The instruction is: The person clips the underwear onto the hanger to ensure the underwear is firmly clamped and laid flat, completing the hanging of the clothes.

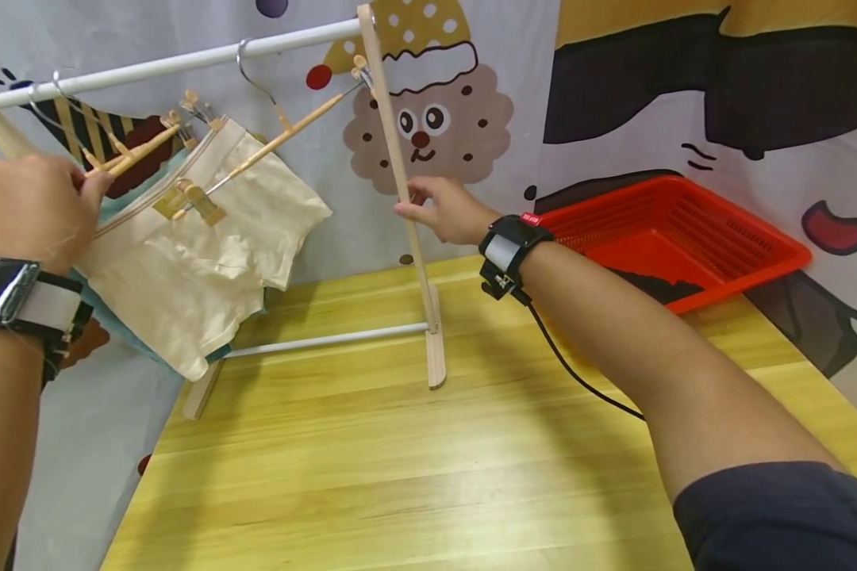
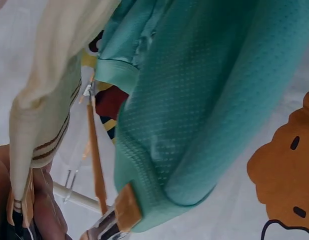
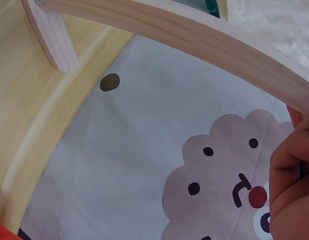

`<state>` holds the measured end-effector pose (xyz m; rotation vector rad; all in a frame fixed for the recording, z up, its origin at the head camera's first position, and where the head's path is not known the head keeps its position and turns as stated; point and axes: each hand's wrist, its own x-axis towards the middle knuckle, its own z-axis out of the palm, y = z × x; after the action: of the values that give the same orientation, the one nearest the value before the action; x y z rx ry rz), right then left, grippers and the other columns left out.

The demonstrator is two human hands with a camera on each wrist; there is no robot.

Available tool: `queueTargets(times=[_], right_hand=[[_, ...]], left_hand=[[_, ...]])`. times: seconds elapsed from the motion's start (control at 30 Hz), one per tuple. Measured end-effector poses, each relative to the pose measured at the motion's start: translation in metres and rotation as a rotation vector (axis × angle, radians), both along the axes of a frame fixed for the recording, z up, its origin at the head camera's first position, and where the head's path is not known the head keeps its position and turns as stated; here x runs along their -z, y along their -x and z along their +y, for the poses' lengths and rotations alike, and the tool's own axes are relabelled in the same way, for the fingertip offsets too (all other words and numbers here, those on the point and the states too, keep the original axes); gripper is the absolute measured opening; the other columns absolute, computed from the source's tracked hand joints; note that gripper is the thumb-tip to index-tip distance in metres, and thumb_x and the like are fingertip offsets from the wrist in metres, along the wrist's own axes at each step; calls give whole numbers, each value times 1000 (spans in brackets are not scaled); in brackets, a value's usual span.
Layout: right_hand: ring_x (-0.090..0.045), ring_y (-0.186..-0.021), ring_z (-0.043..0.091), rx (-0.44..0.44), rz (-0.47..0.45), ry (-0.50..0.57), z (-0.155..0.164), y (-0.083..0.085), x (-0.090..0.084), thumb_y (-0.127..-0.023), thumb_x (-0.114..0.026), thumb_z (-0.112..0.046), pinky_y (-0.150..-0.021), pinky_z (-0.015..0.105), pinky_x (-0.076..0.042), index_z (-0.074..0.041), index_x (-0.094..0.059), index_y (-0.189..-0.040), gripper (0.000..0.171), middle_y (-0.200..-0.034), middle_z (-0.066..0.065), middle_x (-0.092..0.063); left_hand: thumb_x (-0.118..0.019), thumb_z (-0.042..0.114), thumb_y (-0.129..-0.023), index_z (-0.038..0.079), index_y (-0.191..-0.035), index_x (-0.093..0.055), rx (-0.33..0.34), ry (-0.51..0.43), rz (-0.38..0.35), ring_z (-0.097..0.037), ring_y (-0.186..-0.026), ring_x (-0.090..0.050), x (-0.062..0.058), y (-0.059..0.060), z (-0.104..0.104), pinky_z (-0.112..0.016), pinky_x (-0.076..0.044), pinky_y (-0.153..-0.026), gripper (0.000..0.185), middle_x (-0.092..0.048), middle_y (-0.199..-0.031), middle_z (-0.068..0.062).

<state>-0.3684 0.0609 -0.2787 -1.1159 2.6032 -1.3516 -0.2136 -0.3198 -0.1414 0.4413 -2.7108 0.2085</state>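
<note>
The left hand point(image 1: 32, 210) is up by the white rail's point(image 1: 157, 73) left end. Its fingers pinch a wooden clip point(image 2: 27, 202) at the waist of the cream shorts point(image 1: 193, 274). The cream shorts hang tilted from the rack, above the worktop's point(image 1: 436, 468) back left corner. Blue-green shorts point(image 2: 194, 110) hang just behind them, with a clip on their waist too.

The right hand point(image 1: 450, 210) is at the rack's right post point(image 1: 391, 135). Its fingers and thumb are close together and hold the post from both sides, about halfway up.

A hanger point(image 1: 260, 155) hooks on the rail between the two hands. It slopes, with its low end in front of the cream shorts and its high end by the post. The rack stands near the worktop's back edge.

A red basket point(image 1: 721, 230) sits at the back right corner, with something dark point(image 1: 657, 284) inside. Behind it all is a big cloth point(image 1: 517, 47) with a smiling cookie face point(image 1: 428, 147) on it.
</note>
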Motion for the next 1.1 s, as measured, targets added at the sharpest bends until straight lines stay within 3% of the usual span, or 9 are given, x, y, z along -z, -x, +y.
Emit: queueTargets(times=[0.23,0.33,0.47,0.57,0.63,0.7,0.87,0.97,1.1], right_hand=[[-43,-47,11,4,-9,9,4,1,2,-100,-59,-38,-47,27,-45,-15,-62,-112,26,-95,1,-60],[-42,-47,10,10,-3,9,6,2,3,-100,-59,-39,-47,26,-45,-16,-62,-113,27,-95,1,-60],[-43,-50,13,17,12,6,5,2,4,-100,-59,-40,-49,28,-46,-17,-62,-114,27,-95,0,-61],[-52,-65,16,17,34,-5,1,1,3,-101,-59,-39,-62,28,-48,-17,-63,-114,26,-95,0,-61],[-56,-77,16,14,52,-16,-2,1,1,-101,-58,-38,-73,28,-49,-16,-63,-115,27,-95,-1,-62],[-58,-89,15,8,68,-27,-4,0,-1,-101,-58,-38,-84,28,-47,-15,-64,-117,28,-96,0,-63],[-60,-92,15,21,65,-32,-4,-2,-5,-101,-59,-35,-88,29,-48,-13,-64,-118,28,-97,1,-64],[-60,-92,13,37,57,-35,-2,-1,-4,-101,-60,-35,-87,27,-48,-14,-64,-118,28,-97,0,-65],[-61,-92,12,42,62,-34,0,0,0,-100,-60,-35,-87,27,-48,-14,-65,-117,27,-96,0,-66]], left_hand=[[-36,38,-106,-16,-93,-62,14,51,-17,-36,-54,-51,6,7,0,-41,-38,-45,61,-54,-60,-24],[-29,34,-106,-16,-106,-59,-40,64,10,-42,-70,-55,8,10,7,-49,-50,-60,58,-59,-78,-30],[-27,31,-104,-11,-120,-60,15,55,275,-49,-106,-54,21,7,15,-60,-43,-95,55,-60,-112,-34],[-31,38,-104,0,-123,-66,108,14,534,-45,-120,-52,38,-6,25,-63,-37,-98,55,-61,-126,-26],[-31,42,-104,4,-123,-67,130,-49,630,-41,-122,-53,50,-17,36,-62,-38,-100,56,-60,-130,-21],[-36,41,-103,4,-118,-70,221,-114,728,-42,-120,-53,62,-27,48,-60,-37,-99,52,-62,-125,-21],[-49,23,-94,-6,-89,-72,608,-202,905,-50,-96,-52,102,-33,94,-46,-31,-100,37,-63,-91,-30],[-52,19,-89,-3,-81,-72,804,-265,874,-46,-82,-51,132,-31,128,-45,-31,-86,30,-63,-78,-24],[-54,15,-89,2,-81,-73,1054,-301,718,-36,-75,-55,170,-29,168,-50,-32,-73,24,-67,-76,-14]])
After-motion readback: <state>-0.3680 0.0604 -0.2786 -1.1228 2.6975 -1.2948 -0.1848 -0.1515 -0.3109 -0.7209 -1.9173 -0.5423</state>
